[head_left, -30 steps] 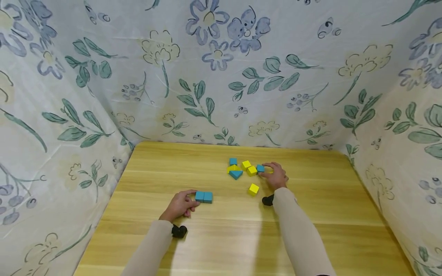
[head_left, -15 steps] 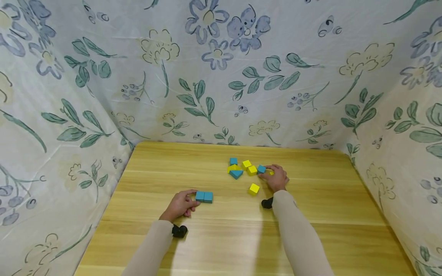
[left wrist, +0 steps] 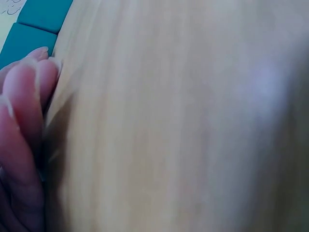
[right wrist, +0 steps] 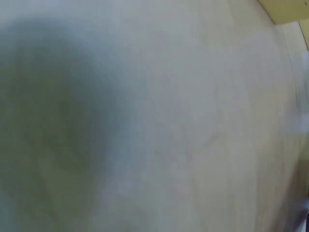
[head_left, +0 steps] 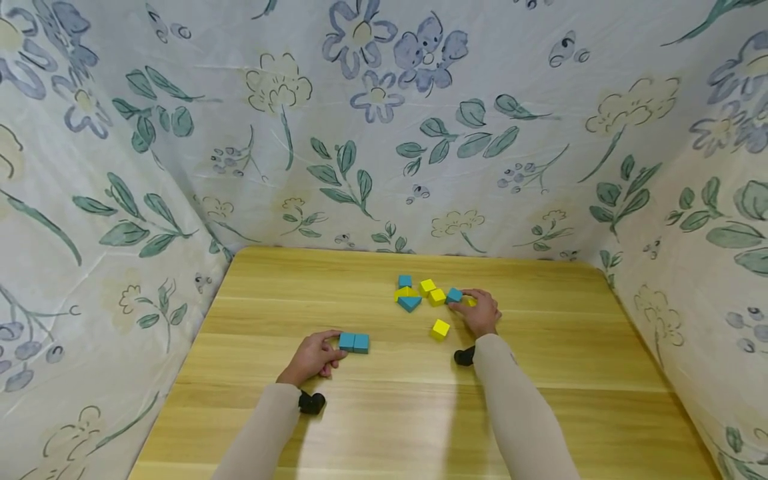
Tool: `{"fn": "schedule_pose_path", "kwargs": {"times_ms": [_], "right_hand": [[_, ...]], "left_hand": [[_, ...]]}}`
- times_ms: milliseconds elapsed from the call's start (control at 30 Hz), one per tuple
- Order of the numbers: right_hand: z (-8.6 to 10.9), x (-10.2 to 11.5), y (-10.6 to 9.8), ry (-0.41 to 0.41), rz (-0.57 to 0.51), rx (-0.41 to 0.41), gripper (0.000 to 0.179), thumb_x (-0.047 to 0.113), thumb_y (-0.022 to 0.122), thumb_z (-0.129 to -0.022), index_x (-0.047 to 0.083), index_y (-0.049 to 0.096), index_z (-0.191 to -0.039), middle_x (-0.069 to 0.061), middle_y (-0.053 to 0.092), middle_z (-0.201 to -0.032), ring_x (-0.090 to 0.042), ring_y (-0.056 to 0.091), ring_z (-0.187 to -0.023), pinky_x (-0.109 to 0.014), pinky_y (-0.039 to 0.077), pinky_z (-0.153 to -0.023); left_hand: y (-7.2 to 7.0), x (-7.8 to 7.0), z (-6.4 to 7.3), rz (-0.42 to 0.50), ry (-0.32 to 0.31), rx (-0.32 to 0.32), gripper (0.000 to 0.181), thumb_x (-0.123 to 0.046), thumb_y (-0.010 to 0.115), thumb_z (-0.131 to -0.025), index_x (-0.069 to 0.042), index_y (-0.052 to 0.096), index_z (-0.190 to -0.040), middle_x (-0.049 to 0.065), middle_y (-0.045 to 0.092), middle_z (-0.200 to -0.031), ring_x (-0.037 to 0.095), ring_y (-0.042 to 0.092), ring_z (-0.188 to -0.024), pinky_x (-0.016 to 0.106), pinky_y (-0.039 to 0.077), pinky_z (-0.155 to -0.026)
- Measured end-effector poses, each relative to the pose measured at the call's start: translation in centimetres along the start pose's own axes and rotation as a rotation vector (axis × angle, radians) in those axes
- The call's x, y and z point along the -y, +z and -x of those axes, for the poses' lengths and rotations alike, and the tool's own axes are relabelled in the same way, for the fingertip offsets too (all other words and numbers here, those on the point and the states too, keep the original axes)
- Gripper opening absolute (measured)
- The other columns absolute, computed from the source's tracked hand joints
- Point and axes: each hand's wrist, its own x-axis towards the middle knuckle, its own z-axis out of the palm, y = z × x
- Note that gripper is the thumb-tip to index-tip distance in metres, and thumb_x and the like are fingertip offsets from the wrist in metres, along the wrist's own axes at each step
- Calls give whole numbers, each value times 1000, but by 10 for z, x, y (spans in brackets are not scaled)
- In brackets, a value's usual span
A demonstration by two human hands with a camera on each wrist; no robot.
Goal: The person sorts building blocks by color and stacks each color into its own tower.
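My left hand (head_left: 312,357) holds the near end of a blue block (head_left: 347,341), thumb and index finger at its sides. A second blue block (head_left: 361,344) sits flush against it on the right. The left wrist view shows the fingertips (left wrist: 47,75) beside these blocks. Further back, my right hand (head_left: 482,313) pinches another blue block (head_left: 454,295) between thumb and index finger. Part of a yellow block (head_left: 471,302) shows between those fingers, the rest hidden by the hand. The right wrist view is blurred, with a yellow block (right wrist: 288,8) at its top right corner.
Left of the right hand lie two yellow cubes (head_left: 432,292), a blue block (head_left: 405,281), a yellow piece (head_left: 405,292) and a blue triangle (head_left: 410,303). Another yellow cube (head_left: 441,329) lies nearer on the wooden table (head_left: 384,413). Floral cloth (head_left: 384,167) hangs round the table.
The blue block in my right hand has turned slightly and shifted a little right. A yellow block now shows between the right fingers. The left hand has stayed still.
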Motion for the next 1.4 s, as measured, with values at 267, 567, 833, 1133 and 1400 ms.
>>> {"fn": "schedule_pose_path", "kwargs": {"times_ms": [267, 567, 833, 1133, 1400], "right_hand": [[3, 4, -1, -30, -33, -68, 52, 41, 74, -84, 9, 63, -124, -17, 41, -144, -42, 29, -132, -61, 14, -103], [19, 17, -2, -132, -99, -95, 48, 32, 74, -86, 5, 62, -123, -16, 50, -136, -38, 38, -127, -58, 14, -103], [45, 35, -1, -158, -223, -37, 44, 26, 76, -84, 5, 63, -120, -15, 58, -129, -38, 44, -125, -54, 13, -104], [75, 49, 17, -144, -355, 60, 45, 25, 80, -81, 6, 65, -118, -13, 59, -125, -34, 47, -124, -53, 36, -106], [99, 56, 49, -224, -392, 65, 39, 18, 82, -78, 8, 69, -113, -8, 64, -114, -30, 52, -116, -51, 36, -104]], "left_hand": [[-1, 2, 0, 4, -3, 1, 57, -14, 71, -88, -4, 49, -140, 7, 61, -61, 11, 48, -38, 27, 48, -41], [-2, 3, 0, 3, -2, 2, 58, -14, 71, -88, -2, 47, -140, 6, 61, -61, 10, 48, -38, 27, 47, -41], [-1, 3, 0, 2, 0, 3, 59, -15, 71, -88, -3, 47, -141, 6, 61, -61, 11, 48, -38, 27, 48, -41], [-2, 1, 0, -2, 1, 1, 60, -14, 71, -88, -2, 46, -141, 6, 61, -61, 10, 48, -38, 26, 47, -40], [0, 2, 1, 18, 9, 9, 60, -15, 71, -88, -1, 45, -141, 7, 61, -61, 11, 48, -38, 27, 48, -40]]}}
